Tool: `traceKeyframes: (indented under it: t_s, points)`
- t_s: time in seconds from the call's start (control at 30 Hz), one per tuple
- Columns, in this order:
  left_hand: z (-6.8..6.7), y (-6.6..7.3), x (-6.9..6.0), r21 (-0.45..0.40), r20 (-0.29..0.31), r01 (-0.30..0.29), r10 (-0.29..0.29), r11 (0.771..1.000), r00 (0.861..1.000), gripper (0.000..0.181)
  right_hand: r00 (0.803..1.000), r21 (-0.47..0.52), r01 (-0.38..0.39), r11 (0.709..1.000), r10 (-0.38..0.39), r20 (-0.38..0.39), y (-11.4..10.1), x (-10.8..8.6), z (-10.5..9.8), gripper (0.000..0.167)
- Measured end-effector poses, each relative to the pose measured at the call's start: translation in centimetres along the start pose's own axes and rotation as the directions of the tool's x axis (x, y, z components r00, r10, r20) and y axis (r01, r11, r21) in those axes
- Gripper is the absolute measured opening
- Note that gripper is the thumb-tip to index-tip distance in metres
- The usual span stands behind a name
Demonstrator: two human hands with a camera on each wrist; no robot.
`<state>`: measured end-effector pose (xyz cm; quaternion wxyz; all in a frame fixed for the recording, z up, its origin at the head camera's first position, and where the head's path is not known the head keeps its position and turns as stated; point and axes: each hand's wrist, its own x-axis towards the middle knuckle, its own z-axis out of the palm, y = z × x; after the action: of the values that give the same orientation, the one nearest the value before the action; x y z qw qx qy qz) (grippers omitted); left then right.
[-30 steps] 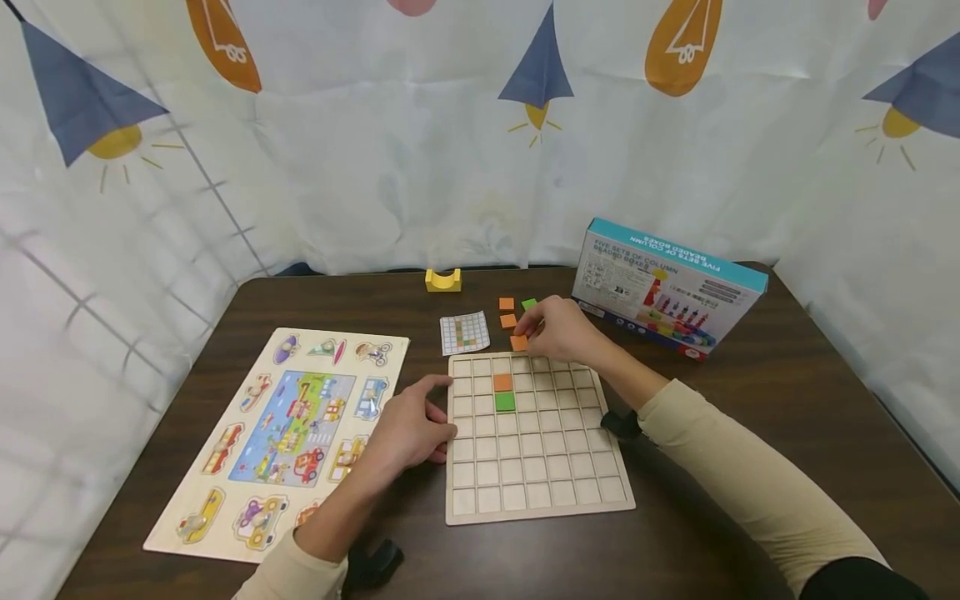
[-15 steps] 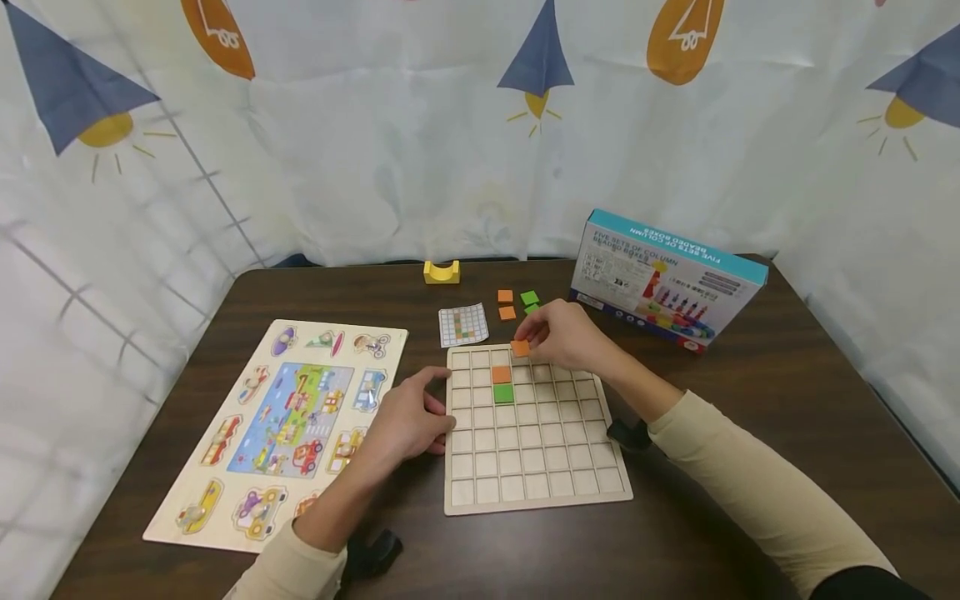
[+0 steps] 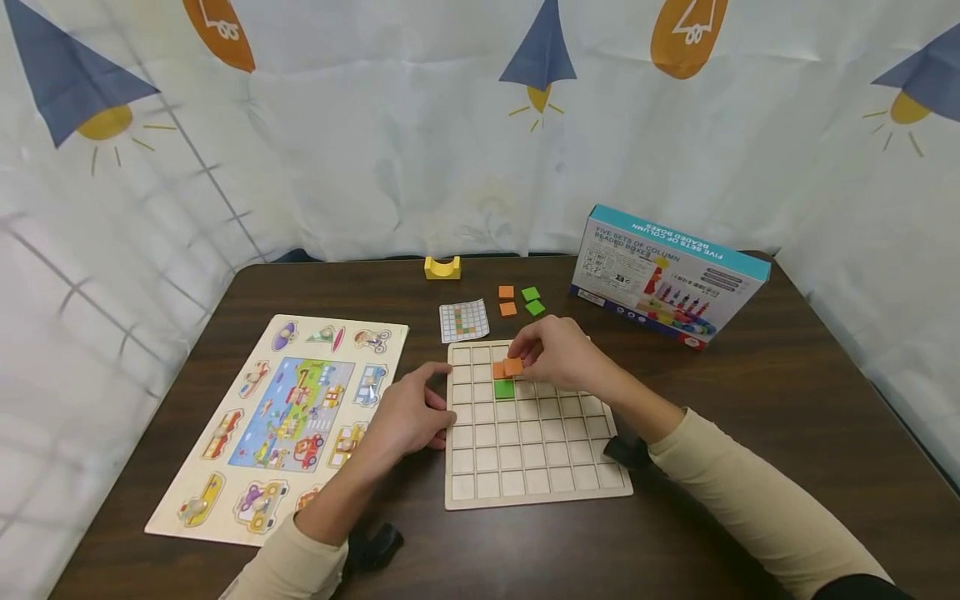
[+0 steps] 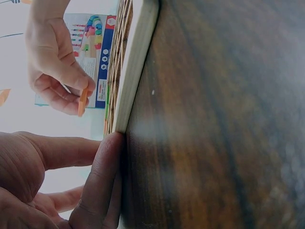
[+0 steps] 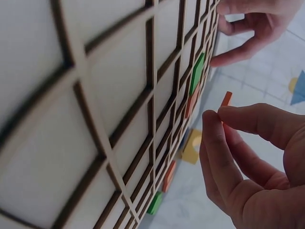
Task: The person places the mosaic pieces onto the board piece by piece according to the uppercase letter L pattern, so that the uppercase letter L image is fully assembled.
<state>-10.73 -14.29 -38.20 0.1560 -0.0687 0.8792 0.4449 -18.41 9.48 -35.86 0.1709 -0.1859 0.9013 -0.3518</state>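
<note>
My right hand (image 3: 557, 354) pinches an orange square tile (image 3: 513, 367) between thumb and fingertips, raised over the wooden grid board (image 3: 540, 458). In the right wrist view the pinched tile stands edge-on, apart from the board. Beneath it, a second orange tile (image 3: 498, 372) is partly hidden in its cell, directly behind a green tile (image 3: 504, 389) in the same column. My left hand (image 3: 408, 414) touches the board's left edge with fingertips and thumb; in the left wrist view its fingers (image 4: 102, 176) look fairly straight against the wooden side.
Behind the board lie a printed grid card (image 3: 463, 322), two loose orange tiles (image 3: 507, 309) and two green ones (image 3: 534, 307). A yellow arched block (image 3: 442, 268) sits at the table's back edge. A box (image 3: 667, 279) stands back right; a picture puzzle board (image 3: 213, 492) lies left.
My right hand has picked up an orange tile from behind the board and brought it forward over the grid, near the placed tiles. My left hand has stayed at the board's left edge.
</note>
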Motion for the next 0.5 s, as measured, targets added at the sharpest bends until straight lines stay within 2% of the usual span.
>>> traceKeyframes:
  t_s: [0.5]
  points:
    - [0.0,0.1,0.1,0.009,-0.006,0.000,0.000,1.000,1.000,0.070,0.997,-0.038,0.009,0.999,-0.007,0.076,-1.0,-1.2,1.7,0.021]
